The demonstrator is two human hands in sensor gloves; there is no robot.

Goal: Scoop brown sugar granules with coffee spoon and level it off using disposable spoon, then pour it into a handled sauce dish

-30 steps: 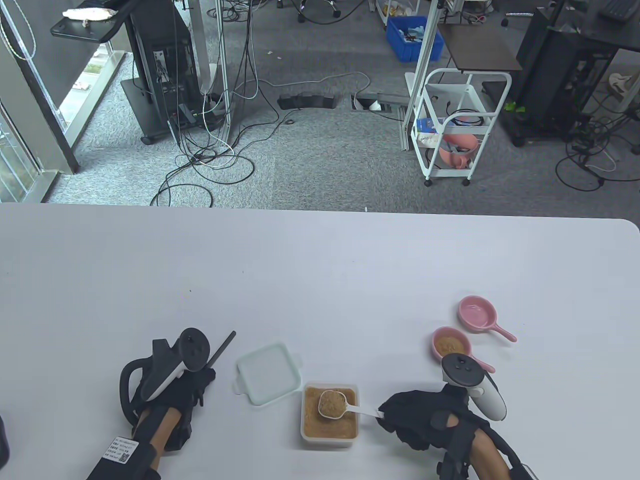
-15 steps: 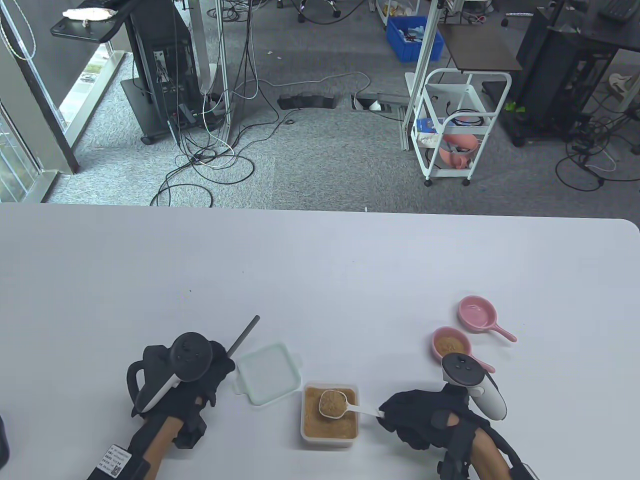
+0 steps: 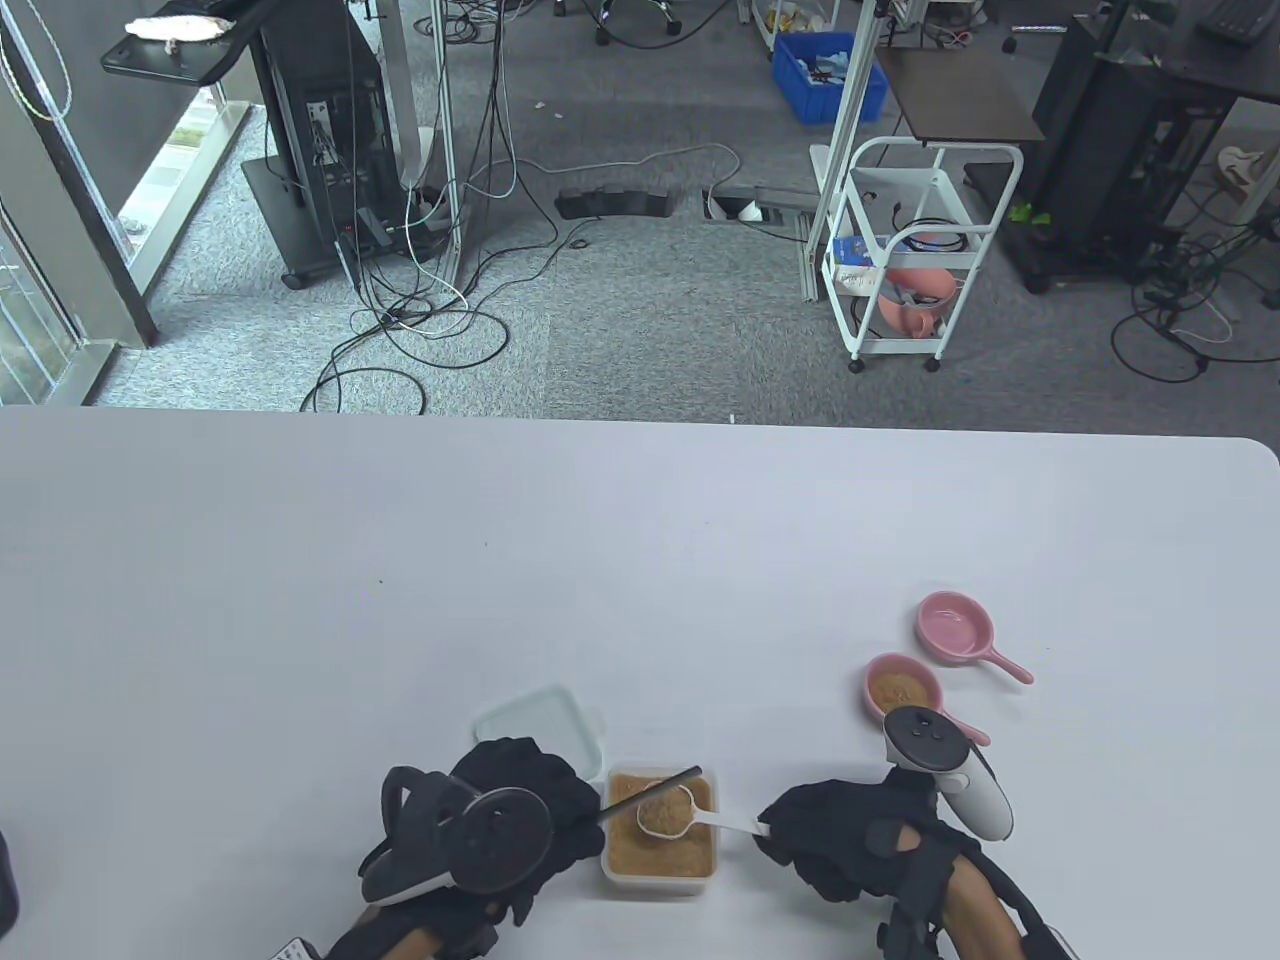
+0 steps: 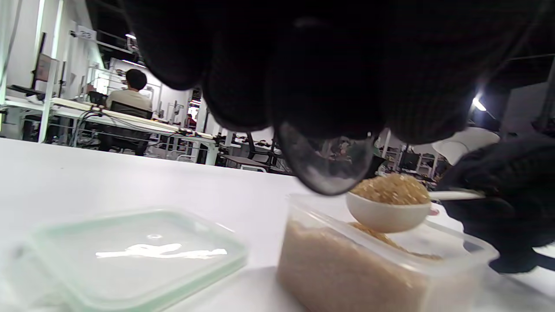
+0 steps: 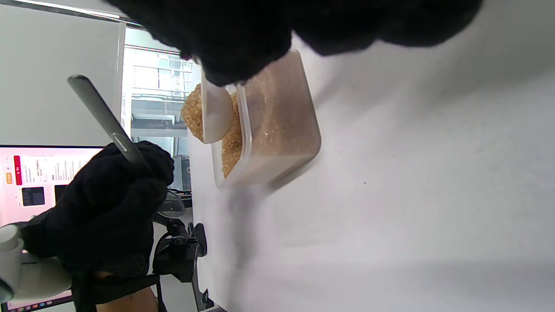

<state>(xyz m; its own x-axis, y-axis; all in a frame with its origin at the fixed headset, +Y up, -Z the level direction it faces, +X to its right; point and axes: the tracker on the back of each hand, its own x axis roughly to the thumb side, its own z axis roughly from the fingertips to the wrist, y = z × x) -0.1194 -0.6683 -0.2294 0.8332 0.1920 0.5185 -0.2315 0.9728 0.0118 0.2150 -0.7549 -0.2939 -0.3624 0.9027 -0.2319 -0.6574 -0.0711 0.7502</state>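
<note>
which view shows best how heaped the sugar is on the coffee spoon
The left wrist view: it sees the coffee spoon side-on, sugar mounded above the rim. The right wrist view shows the heap sideways, partly behind the right hand. The table view looks straight down, so height is lost.

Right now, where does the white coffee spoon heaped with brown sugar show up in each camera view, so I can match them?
Table view: the coffee spoon sits low, centre, above the sugar container, under the dark disposable spoon.
Left wrist view: right of centre, bowl level and heaped, above the container.
Right wrist view: upper middle, turned sideways, just below the right hand's fingers.
Shared landmark: the clear sugar container.
</note>
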